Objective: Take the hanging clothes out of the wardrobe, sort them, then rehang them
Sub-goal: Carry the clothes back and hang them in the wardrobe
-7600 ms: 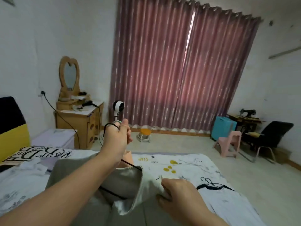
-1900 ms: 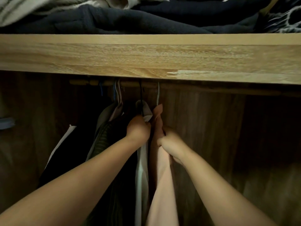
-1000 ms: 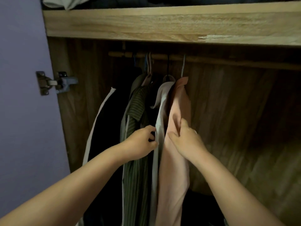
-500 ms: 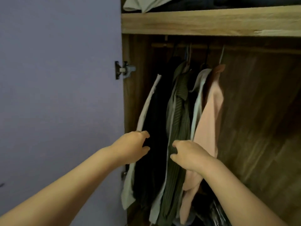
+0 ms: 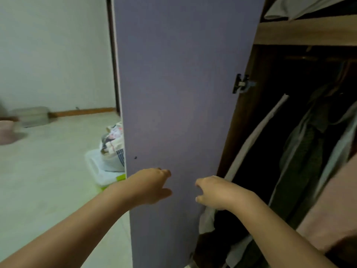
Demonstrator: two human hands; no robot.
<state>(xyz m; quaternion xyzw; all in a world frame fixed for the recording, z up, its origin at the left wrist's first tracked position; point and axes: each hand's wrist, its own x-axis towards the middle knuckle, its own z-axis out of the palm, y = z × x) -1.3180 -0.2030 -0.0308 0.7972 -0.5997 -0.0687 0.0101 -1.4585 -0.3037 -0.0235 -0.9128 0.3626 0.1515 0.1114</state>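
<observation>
A: Where are your hands?

B: Both are out in front of you, low in the scene, before the open purple wardrobe door (image 5: 179,93). Your left hand (image 5: 148,185) is in front of the door's near face, fingers loosely curled with nothing in them. I cannot tell whether it touches the panel.

A: And your right?

B: Your right hand (image 5: 218,192) is just beside the left one, a gap between them, near the door's hinged edge. Its fingers are relaxed and bent, and it holds nothing either.

A: Where are the clothes?

B: On the right, inside the dark wardrobe (image 5: 249,117). A black garment with a white edge (image 5: 257,136) hangs nearest the door, a green striped shirt (image 5: 303,151) to its right, then a pale shirt (image 5: 336,151), and a pink garment (image 5: 332,206) at the right edge, closest to you. The rail is too dark to make out. Folded fabric (image 5: 286,6) lies on the wooden shelf (image 5: 301,31) above them.

A: Anything else?

B: A metal hinge (image 5: 241,83) joins door and frame. To the left of the door, a clear plastic box (image 5: 100,169) stands on the pale floor (image 5: 48,171) with a bundle of cloth (image 5: 113,144) in it. Farther left, blurred shapes stand by the white wall (image 5: 54,51).
</observation>
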